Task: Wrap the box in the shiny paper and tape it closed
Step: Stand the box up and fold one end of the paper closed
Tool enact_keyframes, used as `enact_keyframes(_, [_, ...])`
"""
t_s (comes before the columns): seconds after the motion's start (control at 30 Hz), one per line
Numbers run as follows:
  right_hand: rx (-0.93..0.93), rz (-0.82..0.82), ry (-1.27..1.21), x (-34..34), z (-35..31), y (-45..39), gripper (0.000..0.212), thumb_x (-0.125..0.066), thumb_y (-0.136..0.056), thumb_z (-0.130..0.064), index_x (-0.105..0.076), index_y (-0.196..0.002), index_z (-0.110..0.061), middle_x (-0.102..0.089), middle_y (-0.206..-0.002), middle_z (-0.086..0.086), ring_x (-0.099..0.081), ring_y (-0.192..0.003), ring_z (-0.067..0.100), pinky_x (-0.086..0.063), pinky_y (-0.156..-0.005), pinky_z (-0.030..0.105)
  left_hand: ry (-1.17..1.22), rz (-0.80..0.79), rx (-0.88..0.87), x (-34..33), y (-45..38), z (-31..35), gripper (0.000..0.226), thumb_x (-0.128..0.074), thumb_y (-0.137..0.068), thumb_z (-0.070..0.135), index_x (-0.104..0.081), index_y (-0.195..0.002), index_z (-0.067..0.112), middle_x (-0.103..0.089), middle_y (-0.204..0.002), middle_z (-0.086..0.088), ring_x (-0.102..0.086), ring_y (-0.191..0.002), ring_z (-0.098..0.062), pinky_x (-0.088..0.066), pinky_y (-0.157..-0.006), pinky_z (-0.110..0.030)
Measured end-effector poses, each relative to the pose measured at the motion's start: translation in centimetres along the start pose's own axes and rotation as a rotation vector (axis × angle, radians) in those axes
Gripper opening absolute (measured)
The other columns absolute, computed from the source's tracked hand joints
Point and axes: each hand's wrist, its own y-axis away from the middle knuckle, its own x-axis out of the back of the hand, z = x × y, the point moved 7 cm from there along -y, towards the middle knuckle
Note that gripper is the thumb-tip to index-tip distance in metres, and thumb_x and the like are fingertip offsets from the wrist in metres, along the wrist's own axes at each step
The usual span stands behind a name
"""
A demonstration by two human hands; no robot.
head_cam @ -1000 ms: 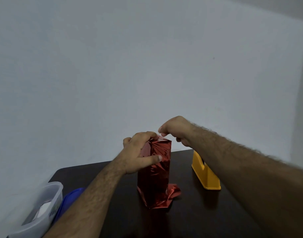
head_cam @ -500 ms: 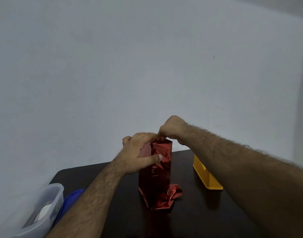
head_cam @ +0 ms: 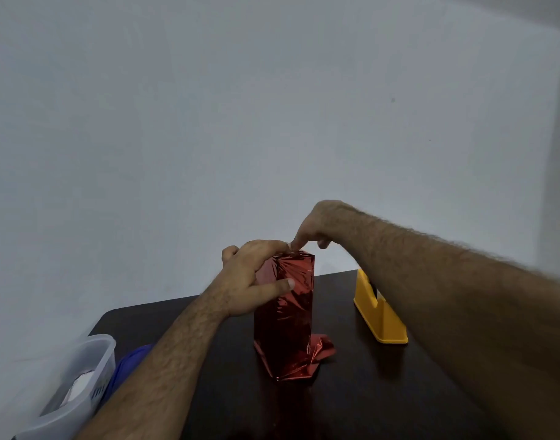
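Standing on end at lower centre of the frame, the box (head_cam: 285, 315) in shiny red paper (head_cam: 320, 350) has its long axis vertical on the dark counter (head_cam: 351, 401). From the left, the left hand (head_cam: 256, 277) grips its upper part, fingers curled over the top edge, thumb pressed across the near face. To the right and just above, the right hand (head_cam: 316, 227) points one finger down onto the top fold, the others curled; whether it holds tape cannot be told. It seems nearer the open top, so pressing straight down looks likely. Loose paper flares at the base.
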Motion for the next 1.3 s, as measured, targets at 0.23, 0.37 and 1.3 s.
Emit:
enact_keyframes(0.23, [-0.248,-0.229,-0.475,-5.4,5.2,-1.1,0.056,-0.063,-0.09,-0.067,-0.071,-0.096,-0.012,-0.061,-0.059,-0.001,-0.041,-0.045,0.015,-0.04,-0.066,0.031,0.003,0.007,-0.016,-0.4,-0.1,0.3,0.061,-0.067,-0.086,0.064,-0.053,-0.143,0.049,-0.052,-0.139,0.041,-0.037,-0.142,0.011,-0.013,-0.117,-0.036])
enact_keyframes(0.37, [-0.21,-0.115,-0.524,-6.5,4.9,-1.5,0.028,-0.045,-0.094,-0.031,-0.07,-0.089,-0.017,-0.069,-0.068,-0.002,-0.051,-0.054,0.018,-0.043,-0.07,0.032,0.005,0.021,-0.031,-0.2,0.1,0.7,0.057,-0.067,-0.085,0.062,-0.048,-0.139,0.055,-0.049,-0.139,0.045,-0.04,-0.14,0.008,-0.012,-0.116,-0.031])
enact_keyframes(1.3, [-0.252,-0.077,-0.699,-6.1,2.2,0.1,0.035,-0.044,-0.09,-0.007,-0.074,-0.108,-0.003,-0.079,-0.09,0.015,-0.071,-0.064,0.029,-0.063,-0.068,0.044,0.046,0.108,0.137,-0.7,-0.5,1.0,0.069,-0.078,-0.065,0.081,-0.056,-0.125,0.054,-0.035,-0.169,0.017,-0.029,-0.155,-0.007,-0.023,-0.126,-0.052])
